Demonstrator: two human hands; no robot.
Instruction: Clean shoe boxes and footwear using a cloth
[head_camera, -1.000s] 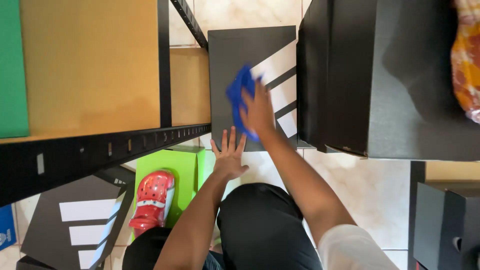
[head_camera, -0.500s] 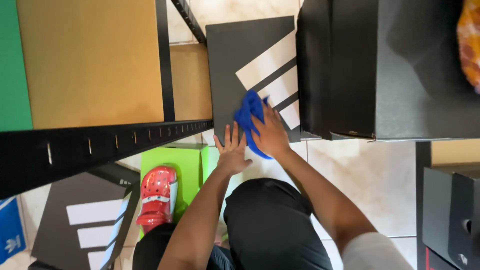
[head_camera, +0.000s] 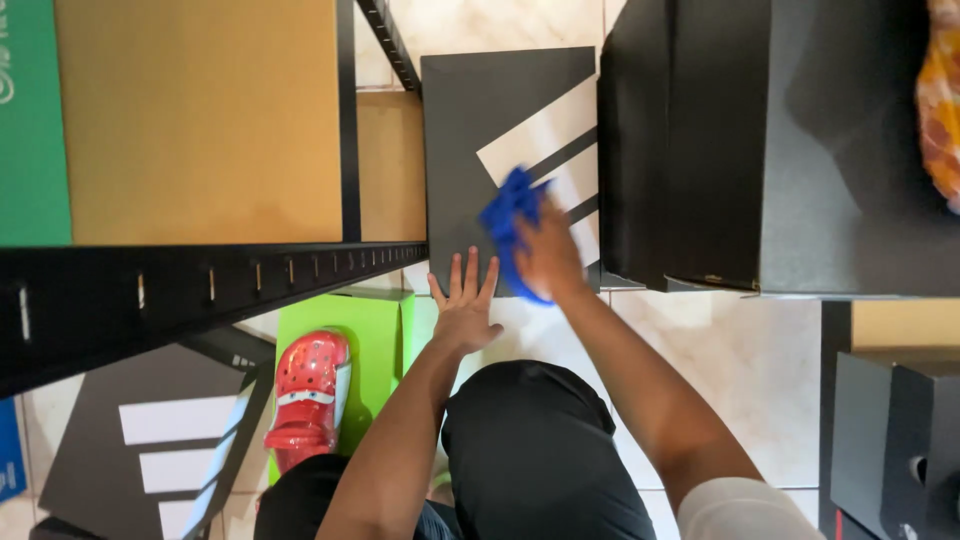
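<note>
The right hand (head_camera: 548, 255) is pressing a blue cloth (head_camera: 508, 215) onto a dark box (head_camera: 470, 130) with pale diagonal stripes; the fingers are lying curled over the cloth, holding it bunched beneath the palm, so the cloth is showing mostly ahead of and to the left of the knuckles; the cloth is blurred, so its exact edge is hard to tell. The left hand (head_camera: 465, 305) is resting flat at the box's near edge, fingers spread wide and holding nothing, just beside the right hand and touching the lid's rim or very near it. The box is lying flat with its long axis running away from the person; the cloth is sitting on its near right part, over the stripes; the right hand is the one on the cloth, the left only bracing.

The box is sitting low, over a pale tiled floor (head_camera: 720, 350); a black shelf rail (head_camera: 200, 290) is crossing on the left, with a brown board (head_camera: 200, 120) above it; tall black boxes (head_camera: 760, 140) are standing close on the right, nearly touching the striped one. Below, a red clog (head_camera: 308, 395) is lying on a green box (head_camera: 370, 340), beside another striped lid (head_camera: 150, 450).
</note>
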